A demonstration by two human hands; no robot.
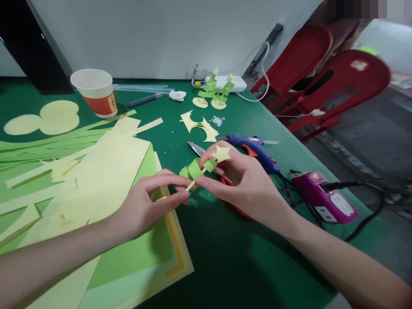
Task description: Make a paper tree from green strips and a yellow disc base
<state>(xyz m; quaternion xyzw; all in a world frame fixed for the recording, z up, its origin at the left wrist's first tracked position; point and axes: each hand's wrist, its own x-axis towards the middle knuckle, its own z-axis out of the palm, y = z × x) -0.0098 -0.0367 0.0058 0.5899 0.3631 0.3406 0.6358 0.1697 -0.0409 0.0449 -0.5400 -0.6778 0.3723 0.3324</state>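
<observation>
Between my hands is a small paper tree (195, 169): folded green strip on a thin pale stick, with a cream paper star (222, 153) at its upper end. My left hand (151, 193) pinches the stick's lower end between thumb and fingers. My right hand (240, 174) grips the tree's upper part, just under the star. Behind my right hand lie scissors (195, 148), their red handles partly hidden, and a blue glue gun (254, 148). Two similar finished-looking paper trees (220, 95) stand on round cream bases farther back.
Cream and green paper sheets and strips (112, 171) cover the left side. A paper cup (95, 92), a craft knife (145, 100), cream paper circles (59, 118) and cut scraps (202, 125) lie behind. A purple power box (325, 197) with a cable sits right; red chairs (347, 86) stand beyond the table edge.
</observation>
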